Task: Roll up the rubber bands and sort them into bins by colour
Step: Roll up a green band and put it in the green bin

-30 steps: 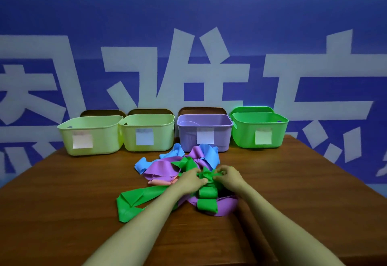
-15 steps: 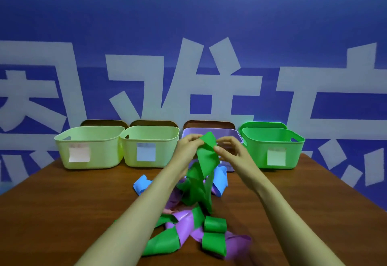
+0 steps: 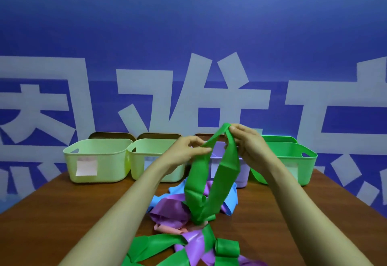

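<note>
The left hand (image 3: 186, 150) and right hand (image 3: 245, 142) pinched the green band (image 3: 228, 173), whose lower end lay in the pile (image 3: 173, 209), so pulling could drag the pile along.

A deep blue wall (image 3: 188, 24) fills the frame above and behind the grip, painted with large pale characters (image 3: 219, 98) that run off both edges; the blue turns darker from mid-height down. Below the grip, a brown wooden table (image 3: 62, 213) stretches toward the wall, its top catching a soft sheen. Behind and left of the grip, at about its height, rounded brown tops (image 3: 111, 134) stand along the table's far edge.
</note>
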Available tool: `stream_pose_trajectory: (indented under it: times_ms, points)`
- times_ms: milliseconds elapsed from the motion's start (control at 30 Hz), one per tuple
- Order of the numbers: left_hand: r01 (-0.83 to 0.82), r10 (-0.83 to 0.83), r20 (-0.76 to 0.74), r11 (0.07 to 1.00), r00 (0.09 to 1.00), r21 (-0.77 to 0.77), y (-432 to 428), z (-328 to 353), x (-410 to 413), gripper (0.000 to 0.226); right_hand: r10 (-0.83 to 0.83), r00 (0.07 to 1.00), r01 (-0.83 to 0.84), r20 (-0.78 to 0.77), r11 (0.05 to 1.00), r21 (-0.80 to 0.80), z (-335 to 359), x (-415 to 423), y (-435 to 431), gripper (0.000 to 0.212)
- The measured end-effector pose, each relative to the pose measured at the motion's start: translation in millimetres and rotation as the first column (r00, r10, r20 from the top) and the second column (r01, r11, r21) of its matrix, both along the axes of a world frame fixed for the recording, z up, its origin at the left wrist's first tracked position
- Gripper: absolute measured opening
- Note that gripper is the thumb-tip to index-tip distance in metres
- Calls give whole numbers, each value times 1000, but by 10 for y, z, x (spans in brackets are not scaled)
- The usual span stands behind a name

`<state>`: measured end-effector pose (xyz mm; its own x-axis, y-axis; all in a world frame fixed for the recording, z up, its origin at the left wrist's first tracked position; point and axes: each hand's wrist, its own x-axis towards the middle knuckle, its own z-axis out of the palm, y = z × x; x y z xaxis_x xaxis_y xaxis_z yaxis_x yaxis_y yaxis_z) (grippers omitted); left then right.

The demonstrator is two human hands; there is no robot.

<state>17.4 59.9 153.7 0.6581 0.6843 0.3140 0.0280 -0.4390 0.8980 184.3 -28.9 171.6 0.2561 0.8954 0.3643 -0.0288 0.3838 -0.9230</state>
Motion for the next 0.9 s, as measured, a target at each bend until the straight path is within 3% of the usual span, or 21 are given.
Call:
stream_pose_trajectory:
  times_ms: [100,233,333,400,467,500,567,633,667,767,833,900]
  points:
    - [37,-39,-75,999,996,-22,25,-94,-71,18,66,978,-64,-196,998,18,172,-18,-56,21]
    - [-35,41,36,989,999,-144,-44,-101,-29,22,26,992,-34,-126,997,-68,241,-4,-63,19]
    - [-122,159,136,961,978,-250,-23,-86,-22,22,32,985,-66,-169,978,-197,273,96,-86,17]
    - [-69,149,218,939,965,-337,1,-79,-73,17,82,963,-145,-256,961,-235,266,190,-111,13]
    - [92,26,282,912,959,-399,-16,-66,-167,5,72,941,-147,-332,968,-205,237,259,-132,30]
    - [170,-44,300,896,953,-410,-32,-62,-215,12,72,928,-144,-366,974,-174,217,283,-147,39]
    - [206,-105,273,904,956,-374,-61,-69,-256,37,153,892,-207,-425,975,-82,159,320,-168,75]
    - [20,28,183,966,983,-257,-44,-110,-235,43,239,874,-265,-423,964,-4,117,359,-180,112]
    - [-143,166,144,977,975,-156,-8,-136,-214,41,262,880,-279,-397,960,15,101,363,-184,117]
    - [-542,535,87,825,840,156,122,-230,-206,27,283,906,-310,-314,950,-42,140,271,-263,108]
    - [-552,576,-28,795,817,251,164,-296,-214,31,235,930,-273,-284,956,-104,174,223,-294,74]
    - [-463,491,-90,857,866,225,97,-312,-167,41,196,948,-238,-251,960,-147,171,143,-319,53]
